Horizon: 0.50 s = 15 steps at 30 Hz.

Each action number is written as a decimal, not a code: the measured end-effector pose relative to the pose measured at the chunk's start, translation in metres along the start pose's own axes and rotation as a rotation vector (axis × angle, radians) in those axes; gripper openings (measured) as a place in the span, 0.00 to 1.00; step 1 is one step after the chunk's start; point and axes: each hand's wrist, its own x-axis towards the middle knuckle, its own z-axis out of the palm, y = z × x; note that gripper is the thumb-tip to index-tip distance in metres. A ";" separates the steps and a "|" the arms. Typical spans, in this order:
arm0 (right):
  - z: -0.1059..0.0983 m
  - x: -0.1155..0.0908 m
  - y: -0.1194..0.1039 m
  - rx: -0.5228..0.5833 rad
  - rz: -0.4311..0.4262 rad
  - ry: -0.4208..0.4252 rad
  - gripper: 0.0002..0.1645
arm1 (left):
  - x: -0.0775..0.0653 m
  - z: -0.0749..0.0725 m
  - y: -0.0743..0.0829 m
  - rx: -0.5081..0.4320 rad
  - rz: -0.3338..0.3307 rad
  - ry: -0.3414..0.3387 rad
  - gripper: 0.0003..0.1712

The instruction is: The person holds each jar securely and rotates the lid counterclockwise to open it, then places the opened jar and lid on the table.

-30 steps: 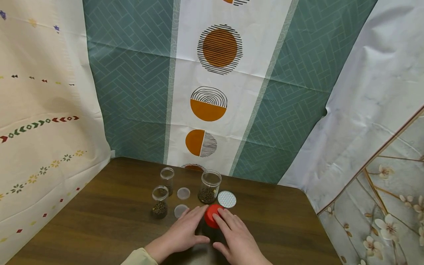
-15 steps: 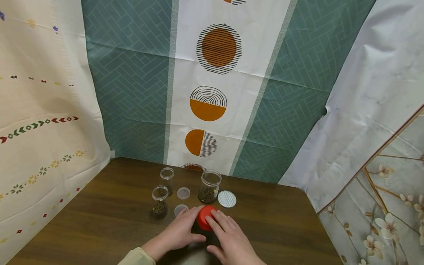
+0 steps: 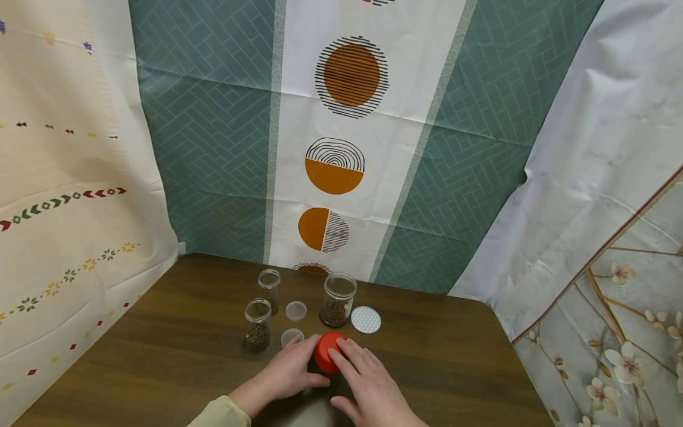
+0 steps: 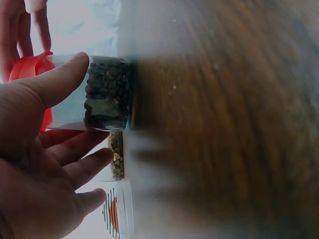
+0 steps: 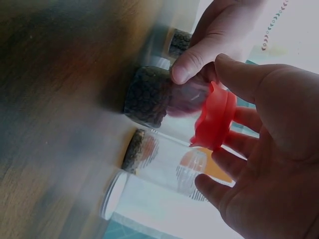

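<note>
A clear jar (image 4: 70,113) with dark bean-like pieces in its lower part stands upright on the table, topped by a red scalloped lid (image 3: 328,352). My left hand (image 3: 293,369) grips the jar's side just under the lid, thumb toward me and fingers behind the wall. Over the lid lies my right hand (image 3: 370,382), its fingers bent round the far side and top edge. That hand's thumb stays on the near side, close to my left thumb in the right wrist view. The head view hides most of the jar below the lid.
Two small uncovered jars (image 3: 258,333) hold dark pieces at the left, one behind the other. Two translucent lids (image 3: 296,311) lie beside them. A larger uncovered jar (image 3: 337,302) and a patterned round lid (image 3: 366,320) are beyond my hands. Fabric hangings (image 3: 219,148) border the table.
Both hands and the red-lidded jar have shifted a little to the left. My fingers stay around the jar and lid; the other jars and lids have not moved.
</note>
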 end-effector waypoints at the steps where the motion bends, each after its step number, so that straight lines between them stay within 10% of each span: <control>1: 0.000 0.000 0.000 0.002 0.002 -0.003 0.48 | 0.000 0.000 0.000 0.000 -0.004 -0.003 0.43; 15: 0.000 0.000 0.004 0.074 0.039 -0.045 0.49 | 0.000 -0.002 0.001 0.031 -0.035 0.005 0.40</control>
